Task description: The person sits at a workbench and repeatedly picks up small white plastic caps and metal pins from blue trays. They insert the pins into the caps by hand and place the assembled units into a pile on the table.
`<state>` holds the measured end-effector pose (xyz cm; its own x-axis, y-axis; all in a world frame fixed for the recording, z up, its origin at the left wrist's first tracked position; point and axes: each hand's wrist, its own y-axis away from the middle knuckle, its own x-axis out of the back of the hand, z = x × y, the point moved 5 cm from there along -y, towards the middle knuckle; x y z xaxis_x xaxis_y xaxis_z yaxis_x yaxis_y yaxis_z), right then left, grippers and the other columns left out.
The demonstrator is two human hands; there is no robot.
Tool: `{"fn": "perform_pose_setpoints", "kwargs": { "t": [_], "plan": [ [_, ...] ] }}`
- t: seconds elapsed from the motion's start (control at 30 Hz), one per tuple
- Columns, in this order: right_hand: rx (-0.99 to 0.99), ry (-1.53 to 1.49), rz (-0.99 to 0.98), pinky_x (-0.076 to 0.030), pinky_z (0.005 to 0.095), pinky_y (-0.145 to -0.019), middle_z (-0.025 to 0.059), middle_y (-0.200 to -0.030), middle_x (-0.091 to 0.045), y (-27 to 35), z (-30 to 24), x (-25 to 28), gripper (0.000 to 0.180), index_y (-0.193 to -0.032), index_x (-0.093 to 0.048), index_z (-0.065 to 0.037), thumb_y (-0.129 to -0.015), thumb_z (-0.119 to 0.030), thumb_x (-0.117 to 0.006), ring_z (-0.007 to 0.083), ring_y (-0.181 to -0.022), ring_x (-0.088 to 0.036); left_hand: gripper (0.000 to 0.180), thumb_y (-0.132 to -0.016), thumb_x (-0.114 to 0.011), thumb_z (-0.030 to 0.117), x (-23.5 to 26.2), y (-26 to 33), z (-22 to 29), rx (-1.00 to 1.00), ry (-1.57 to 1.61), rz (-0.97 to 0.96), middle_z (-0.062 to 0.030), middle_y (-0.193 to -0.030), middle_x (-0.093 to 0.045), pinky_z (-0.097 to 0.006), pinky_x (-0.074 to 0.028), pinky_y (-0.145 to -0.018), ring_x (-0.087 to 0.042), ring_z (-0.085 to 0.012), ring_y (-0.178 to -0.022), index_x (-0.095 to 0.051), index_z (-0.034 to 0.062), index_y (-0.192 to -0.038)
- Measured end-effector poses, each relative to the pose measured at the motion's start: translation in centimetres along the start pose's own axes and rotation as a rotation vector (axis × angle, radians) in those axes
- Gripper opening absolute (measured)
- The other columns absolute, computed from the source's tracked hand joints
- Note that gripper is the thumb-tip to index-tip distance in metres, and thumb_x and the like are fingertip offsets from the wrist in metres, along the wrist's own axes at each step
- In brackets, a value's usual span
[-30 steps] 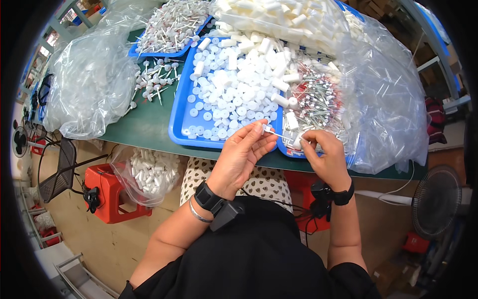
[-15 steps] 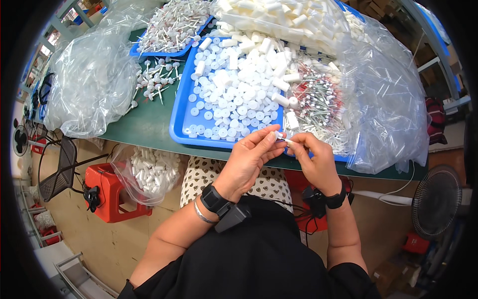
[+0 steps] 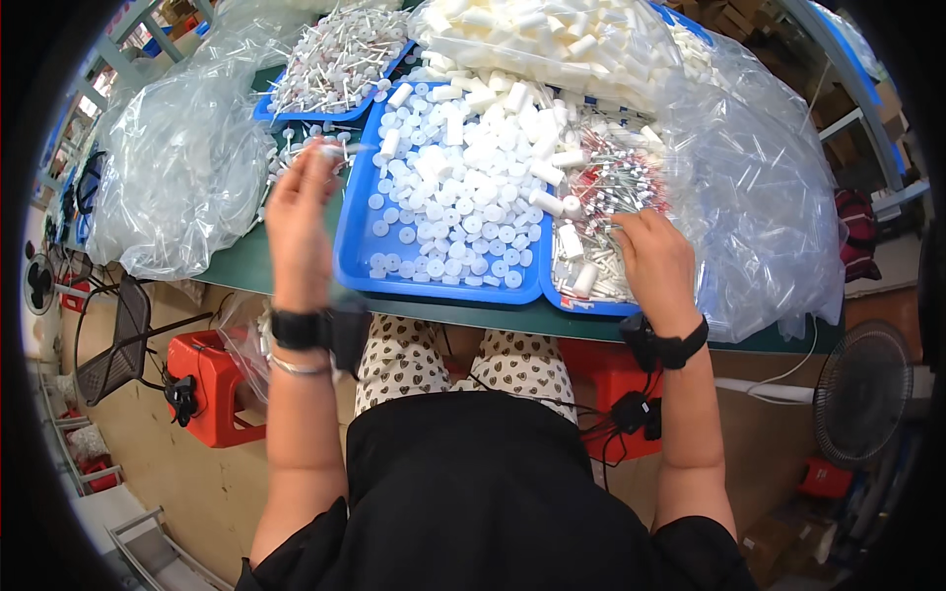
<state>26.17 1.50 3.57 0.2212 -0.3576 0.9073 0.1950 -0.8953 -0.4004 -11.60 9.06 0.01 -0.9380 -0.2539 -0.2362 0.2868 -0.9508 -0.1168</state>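
Head view: close to the near edge of the table (image 3: 246, 260), the right hand (image 3: 658, 258) bends over thin pins (image 3: 623, 181) in the right tray (image 3: 601, 308). Its fingertips are close together; I cannot tell if they hold a pin. The pins look light and stiff, so the middle of the stem seems best to pinch. White discs (image 3: 463, 212) lie in the blue tray (image 3: 443, 290) between the hands. They look light and smooth; hold them by the rim. Farther out, the left hand (image 3: 300, 231) seems to pinch a small pale piece (image 3: 330, 151), but it is blurry. Loose stemmed pieces (image 3: 289, 153) lie just beside it, toward the table's left end.
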Motion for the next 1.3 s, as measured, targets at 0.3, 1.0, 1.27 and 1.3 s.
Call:
{"fn": "perform_pose_setpoints", "kwargs": {
  "t": [0.3, 1.0, 1.27, 1.3],
  "plan": [
    [0.033, 0.001, -0.031, -0.050, 0.0419, -0.074, 0.0118, -0.082, -0.055, -0.6, 1.1, -1.5, 0.006, -0.085, -0.060, -0.004, -0.080, -0.003, -0.063, 0.0313, -0.086, -0.059, 0.045, -0.085, -0.073, 0.020, -0.8, -0.9, 0.4, -0.431, -0.810, -0.004, -0.0184, -0.124, -0.061, -0.041, -0.040, -0.103, -0.055, -0.0328, -0.118, -0.060, 0.0006, -0.123],
    [-0.120, -0.361, 0.149, -0.045, 0.0353, -0.065, 0.0080, -0.080, -0.068, 1.4, -0.6, 2.2, 0.010, -0.089, -0.070, -0.003, -0.081, -0.008, -0.074, 0.0245, -0.070, -0.057, 0.012, -0.081, -0.067, 0.002, -9.1, 9.2, -2.7, -0.515, -0.944, -0.589, -0.0130, -0.091, -0.060, -0.041, -0.048, -0.079, -0.057, -0.0337, -0.090, -0.062, 0.0015, -0.092],
    [-0.026, -0.478, 0.117, -0.043, 0.0360, -0.064, 0.0070, -0.077, -0.066, 1.7, -3.8, 2.7, 0.009, -0.087, -0.070, -0.004, -0.080, -0.006, -0.075, 0.0248, -0.071, -0.055, 0.013, -0.091, -0.066, 0.013, -8.3, 7.8, -3.3, -0.276, -0.776, -0.516, -0.0074, -0.089, -0.064, -0.034, -0.049, -0.069, -0.063, -0.0256, -0.079, -0.064, 0.0000, -0.093],
    [-0.025, -0.499, 0.118, -0.042, 0.0356, -0.065, 0.0059, -0.076, -0.065, 1.8, -4.2, 2.7, 0.008, -0.086, -0.070, -0.004, -0.079, -0.007, -0.075, 0.0241, -0.071, -0.054, 0.016, -0.093, -0.065, 0.016, -8.2, 7.8, -3.6, -0.108, -0.641, -0.499, -0.0060, -0.091, -0.065, -0.032, -0.050, -0.067, -0.064, -0.0222, -0.079, -0.064, 0.0003, -0.094]
  ]
}}
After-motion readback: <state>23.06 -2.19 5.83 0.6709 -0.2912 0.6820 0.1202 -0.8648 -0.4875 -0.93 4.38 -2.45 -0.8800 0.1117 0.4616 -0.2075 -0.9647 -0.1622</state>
